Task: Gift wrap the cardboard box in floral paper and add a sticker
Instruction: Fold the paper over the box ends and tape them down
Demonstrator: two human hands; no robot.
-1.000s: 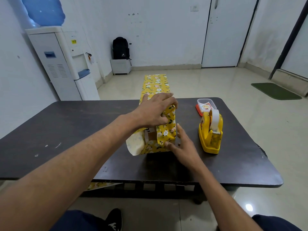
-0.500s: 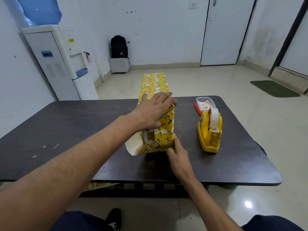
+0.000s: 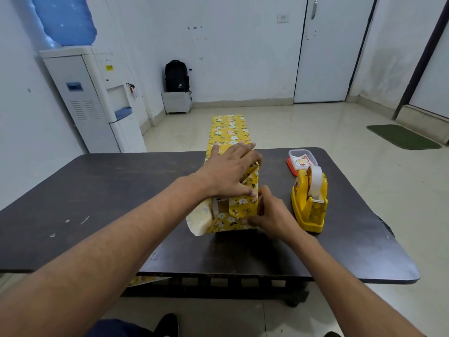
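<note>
Cardboard box [image 3: 221,207] sat centred on the table [image 3: 109,190], near end uncovered. Left hand [image 3: 228,173] lay flat on top, pinning floral paper [image 3: 239,210]; right hand [image 3: 272,215] pinched the near-right flap. Risk: the seemingly untaped wrap could spring open if either hand left for the tape dispenser [image 3: 311,205].

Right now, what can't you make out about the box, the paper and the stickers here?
All in the head view.
Cardboard box: only a sliver shows; floral paper and the left hand cover the rest.
Right hand: its fingers lie against the paper's side; pinching or pressing, unclear.
Sticker container: designs too small to read.
</note>
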